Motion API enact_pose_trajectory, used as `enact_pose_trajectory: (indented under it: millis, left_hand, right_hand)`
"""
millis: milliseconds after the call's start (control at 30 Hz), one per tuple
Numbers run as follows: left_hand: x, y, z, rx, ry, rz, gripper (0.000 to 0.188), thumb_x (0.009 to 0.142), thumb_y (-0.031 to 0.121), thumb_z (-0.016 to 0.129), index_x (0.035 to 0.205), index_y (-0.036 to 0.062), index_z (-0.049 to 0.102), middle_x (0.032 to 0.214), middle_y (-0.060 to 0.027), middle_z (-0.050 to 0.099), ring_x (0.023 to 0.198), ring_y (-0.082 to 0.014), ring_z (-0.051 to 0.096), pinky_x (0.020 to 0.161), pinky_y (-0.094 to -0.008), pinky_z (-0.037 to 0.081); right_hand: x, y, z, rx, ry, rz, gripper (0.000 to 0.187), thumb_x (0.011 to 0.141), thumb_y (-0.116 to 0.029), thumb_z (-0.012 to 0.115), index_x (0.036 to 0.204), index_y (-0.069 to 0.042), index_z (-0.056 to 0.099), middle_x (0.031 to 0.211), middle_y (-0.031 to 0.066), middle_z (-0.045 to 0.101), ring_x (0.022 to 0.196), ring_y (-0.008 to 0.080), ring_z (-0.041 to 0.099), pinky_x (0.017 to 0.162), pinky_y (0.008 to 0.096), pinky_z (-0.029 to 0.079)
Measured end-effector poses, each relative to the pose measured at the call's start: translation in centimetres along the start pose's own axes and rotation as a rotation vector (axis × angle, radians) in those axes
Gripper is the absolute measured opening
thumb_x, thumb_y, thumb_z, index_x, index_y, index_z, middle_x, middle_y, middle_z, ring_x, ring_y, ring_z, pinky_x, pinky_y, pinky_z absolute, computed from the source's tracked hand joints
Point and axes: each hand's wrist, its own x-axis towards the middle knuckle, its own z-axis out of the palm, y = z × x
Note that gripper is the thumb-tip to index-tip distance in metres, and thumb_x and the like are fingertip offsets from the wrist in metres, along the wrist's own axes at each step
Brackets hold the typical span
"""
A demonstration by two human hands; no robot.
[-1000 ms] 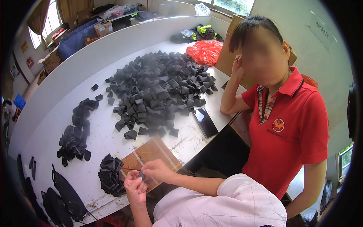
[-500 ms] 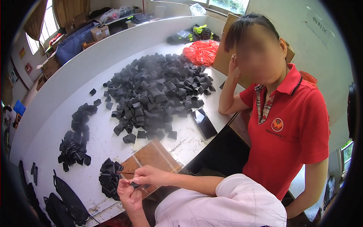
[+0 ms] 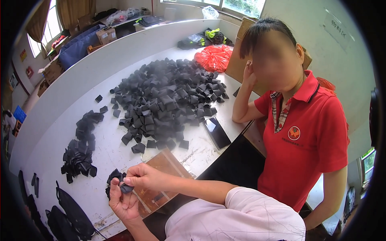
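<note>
A small black fabric loop point(image 3: 127, 188) is pinched between my two hands above the near edge of the table. My right hand point(image 3: 146, 176) reaches across from the right, its thumb and fingertips closed on the loop's upper side. From below, my left hand point(image 3: 124, 205) grips the same piece, its forefinger raised and other fingers curled. Under my hands lies a brown board point(image 3: 171, 162) with a pale strip and a small dark piece point(image 3: 162, 197) on it. A heap of black loops point(image 3: 116, 175) beside the board is partly hidden by my hands.
A large pile of black fabric loops point(image 3: 161, 100) covers the table's middle, with a smaller pile point(image 3: 80, 154) to the left. A phone point(image 3: 216, 132) lies near the right edge. A person in a red shirt point(image 3: 307, 148) leans there. Black pouches point(image 3: 72, 215) lie near left.
Both hands have moved a little left and up, now covering more of the near heap. The black loop shows more clearly between them. The thin brown stick seen by my fingers is out of sight.
</note>
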Motion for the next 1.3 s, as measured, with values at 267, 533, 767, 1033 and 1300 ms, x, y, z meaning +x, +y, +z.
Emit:
enact_pose_trajectory:
  millis: [267,533,767,1033,1300]
  left_hand:
    - [-0.4,0.1,-0.3,-0.107,0.21,-0.061,0.02,0.084,0.006,0.046,0.103,-0.0005,0.05,0.074,-0.0119,0.056,0.033,-0.0044,0.028,0.031,-0.0179,0.022]
    - [0.3,-2.0,0.5,-0.032,0.442,-0.147,0.023,0.085,0.006,0.045,0.108,0.0018,0.049,0.077,-0.0099,0.059,0.033,-0.0029,0.029,0.034,-0.0173,0.024]
    - [-0.7,-0.9,-0.1,-0.018,0.078,-0.143,0.029,0.082,0.011,0.052,0.11,0.0043,0.052,0.077,-0.0036,0.055,0.041,-0.0025,0.028,0.039,-0.0161,0.027]
    - [-1.4,-1.8,-0.1,0.4,0.292,0.045,0.024,0.078,0.004,0.06,0.1,0.0027,0.053,0.079,0.0003,0.052,0.061,-0.0044,0.044,0.048,-0.0161,0.037]
    - [0.1,-0.7,2.9,1.544,-0.033,0.621,0.033,0.071,-0.001,0.058,0.104,-0.0019,0.055,0.101,-0.0151,0.057,0.091,-0.025,0.056,0.079,-0.0301,0.044]
  right_hand:
    - [-0.1,-0.3,0.5,0.228,-0.038,0.101,0.028,0.086,-0.028,0.056,0.074,-0.002,0.057,0.072,-0.0025,0.054,0.07,0.0052,0.046,0.062,0.0202,0.039]
    - [-1.1,2.2,-1.2,0.298,0.065,0.265,0.021,0.084,-0.026,0.057,0.074,-0.007,0.056,0.063,-0.0057,0.047,0.054,0.0023,0.038,0.045,0.0181,0.028]
    - [0.5,1.0,-1.0,0.261,-0.119,0.179,0.023,0.085,-0.025,0.057,0.07,-0.008,0.052,0.057,-0.0065,0.043,0.049,0.0017,0.036,0.042,0.0178,0.027]
    - [0.0,2.0,-0.9,0.218,-0.055,0.2,0.024,0.085,-0.026,0.058,0.074,-0.006,0.054,0.062,-0.0058,0.045,0.055,0.0028,0.04,0.048,0.0185,0.033]
    - [-2.4,0.5,-0.6,-0.751,0.313,-0.452,0.038,0.069,-0.02,0.071,0.097,-0.001,0.055,0.087,0.0121,0.052,0.063,0.0197,0.054,0.055,0.0284,0.045]
